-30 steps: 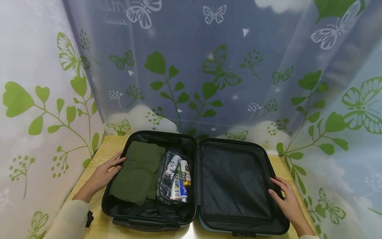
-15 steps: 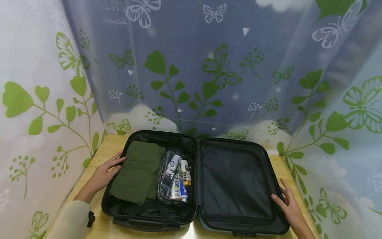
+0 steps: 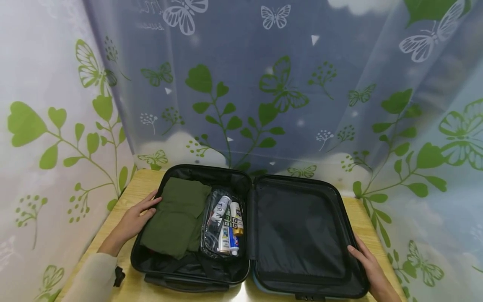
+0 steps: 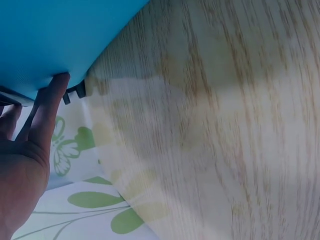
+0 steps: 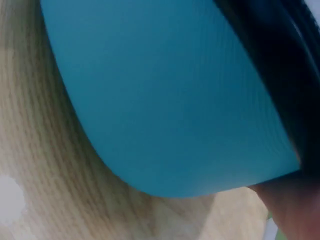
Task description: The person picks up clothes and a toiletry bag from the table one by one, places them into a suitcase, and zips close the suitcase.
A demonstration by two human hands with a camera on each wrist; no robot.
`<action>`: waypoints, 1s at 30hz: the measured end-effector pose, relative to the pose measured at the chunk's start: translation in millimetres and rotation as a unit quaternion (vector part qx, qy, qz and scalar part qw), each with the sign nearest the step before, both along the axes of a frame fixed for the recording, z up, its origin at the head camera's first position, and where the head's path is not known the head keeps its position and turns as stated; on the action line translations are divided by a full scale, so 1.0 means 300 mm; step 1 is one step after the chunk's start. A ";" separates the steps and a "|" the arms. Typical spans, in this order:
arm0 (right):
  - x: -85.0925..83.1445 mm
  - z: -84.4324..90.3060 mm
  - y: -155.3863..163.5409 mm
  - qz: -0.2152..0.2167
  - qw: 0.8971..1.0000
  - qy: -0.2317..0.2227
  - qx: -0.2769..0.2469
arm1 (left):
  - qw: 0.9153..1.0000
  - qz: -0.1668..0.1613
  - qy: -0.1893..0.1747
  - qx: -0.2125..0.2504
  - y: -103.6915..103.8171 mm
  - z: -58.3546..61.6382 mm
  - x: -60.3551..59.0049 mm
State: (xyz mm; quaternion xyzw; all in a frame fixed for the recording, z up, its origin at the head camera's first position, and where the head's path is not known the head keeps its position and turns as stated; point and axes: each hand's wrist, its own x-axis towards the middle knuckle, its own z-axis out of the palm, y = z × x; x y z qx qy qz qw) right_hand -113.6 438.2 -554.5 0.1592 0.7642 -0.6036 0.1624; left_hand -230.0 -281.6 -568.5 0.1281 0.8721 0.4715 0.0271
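An open suitcase with a blue shell and black lining lies on the table; its packed half is on the left and its lid on the right. Folded dark green clothing fills much of the packed half, beside a clear toiletry bag holding several tubes and bottles. My left hand rests against the left rim with fingers extended; the left wrist view shows fingers touching the blue shell. At the lid's right edge, my right hand grips it, thumb on the rim and the other fingers mostly hidden outside.
The wooden table shows around the suitcase. A curtain printed with butterflies and leaves hangs close behind and on both sides. A black handle juts from the packed half's front, and a latch from the lid's.
My right hand has slid from resting over the lid's rim to its outer edge, its fingers going down outside with the thumb on top. The left hand and the suitcase stay put.
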 end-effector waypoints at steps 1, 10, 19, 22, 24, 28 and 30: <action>0.002 0.009 0.001 0.005 1.000 -0.001 0.002 | 1.000 0.001 -0.001 0.005 0.004 0.000 -0.001; 0.020 0.051 0.023 0.034 0.999 0.037 0.007 | 1.000 0.007 0.000 0.014 0.025 -0.003 -0.001; 0.023 0.137 0.040 0.100 0.986 0.134 -0.026 | 1.000 0.011 -0.004 0.014 0.025 0.010 0.009; 0.023 0.167 0.035 0.108 0.982 0.150 -0.026 | 1.000 0.012 0.000 0.010 0.023 0.010 0.010; 0.020 0.186 0.029 0.111 0.982 0.149 -0.035 | 1.000 0.012 0.001 0.008 0.022 0.008 0.009; 0.015 0.223 0.019 0.114 0.982 0.136 -0.056 | 1.000 0.013 0.005 0.004 0.019 -0.001 0.003; 0.014 0.246 0.013 0.112 0.983 0.131 -0.056 | 1.000 0.013 0.002 0.002 0.018 -0.005 0.000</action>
